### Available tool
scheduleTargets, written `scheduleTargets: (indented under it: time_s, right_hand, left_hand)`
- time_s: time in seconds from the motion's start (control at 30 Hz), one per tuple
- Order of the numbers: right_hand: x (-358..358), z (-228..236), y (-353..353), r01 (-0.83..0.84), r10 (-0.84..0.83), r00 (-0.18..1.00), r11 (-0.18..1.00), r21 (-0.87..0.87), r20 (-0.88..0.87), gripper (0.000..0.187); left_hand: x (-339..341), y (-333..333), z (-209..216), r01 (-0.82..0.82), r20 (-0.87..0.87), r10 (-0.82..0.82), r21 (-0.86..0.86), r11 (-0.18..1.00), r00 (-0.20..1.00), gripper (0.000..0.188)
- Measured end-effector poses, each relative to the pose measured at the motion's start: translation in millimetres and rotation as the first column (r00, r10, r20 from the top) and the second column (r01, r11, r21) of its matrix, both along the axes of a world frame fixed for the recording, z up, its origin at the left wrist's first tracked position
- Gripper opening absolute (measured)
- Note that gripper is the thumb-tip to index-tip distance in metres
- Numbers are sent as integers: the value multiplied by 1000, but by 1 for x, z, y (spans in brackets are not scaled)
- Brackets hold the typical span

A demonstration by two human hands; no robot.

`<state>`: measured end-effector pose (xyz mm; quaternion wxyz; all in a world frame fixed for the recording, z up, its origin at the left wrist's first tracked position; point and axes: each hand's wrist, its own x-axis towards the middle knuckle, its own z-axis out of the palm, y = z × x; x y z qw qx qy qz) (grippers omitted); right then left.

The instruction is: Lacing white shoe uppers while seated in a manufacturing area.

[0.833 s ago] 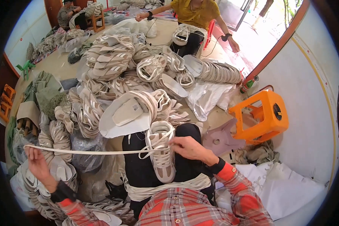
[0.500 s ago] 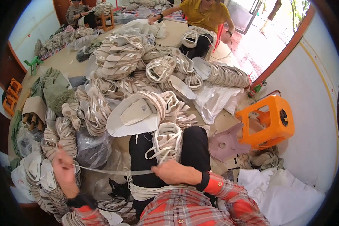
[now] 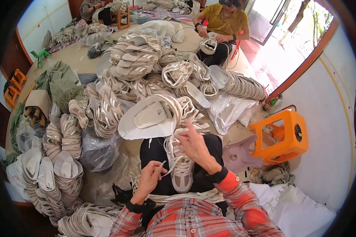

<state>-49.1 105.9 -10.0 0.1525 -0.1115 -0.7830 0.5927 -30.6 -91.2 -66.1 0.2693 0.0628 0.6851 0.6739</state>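
Observation:
On my lap, between my black-trousered knees, lies a beige and white shoe upper (image 3: 182,170) with its toe toward me. White laces cross its front. My left hand (image 3: 149,177) is closed in a pinch on a white shoelace (image 3: 170,169), just left of the upper, and a short lace end sticks up from the fingers. Over the upper's ankle opening is my right hand (image 3: 194,147), its fingers apart and the index finger raised. Just beyond it sits a stack of uppers (image 3: 148,118) with a white inner side facing up. A bundle of loose laces (image 3: 197,196) lies across my lap.
Piles of shoe uppers (image 3: 134,55) stand ahead and to the left (image 3: 47,185). At the right are an orange stool (image 3: 281,134), a mauve plastic piece (image 3: 241,152) and white sheeting (image 3: 300,205). A co-worker in a yellow shirt (image 3: 225,19) handles an upper near the doorway.
My left hand has come in from the far left to the upper, and the lace is no longer stretched between my hands. My right hand has moved up over the opening. The co-worker's hands have come together.

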Motion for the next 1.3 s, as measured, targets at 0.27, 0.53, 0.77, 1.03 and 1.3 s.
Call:
scheduleTargets:
  time_s: [0.27,0.53,0.77,1.03,1.3]
  right_hand:
    - [60,-26,1,-270,156,950,844,462,270,26]
    - [55,-32,-6,-339,291,881,938,67,373,29]
    - [40,-24,6,-446,322,839,870,213,439,26]
    - [31,-28,-4,-417,295,909,673,611,296,13]
    - [42,26,44,-195,-116,952,482,854,282,15]
  left_hand:
    - [-16,32,4,-66,-327,-12,-224,972,945,15]
    - [-24,36,9,-205,-751,-320,-513,834,578,12]
    - [-37,36,12,-24,-492,-213,-431,902,844,15]
    - [-31,47,7,-141,-513,-219,-573,807,830,20]
    - [-30,-11,24,305,181,-255,-358,883,950,20]
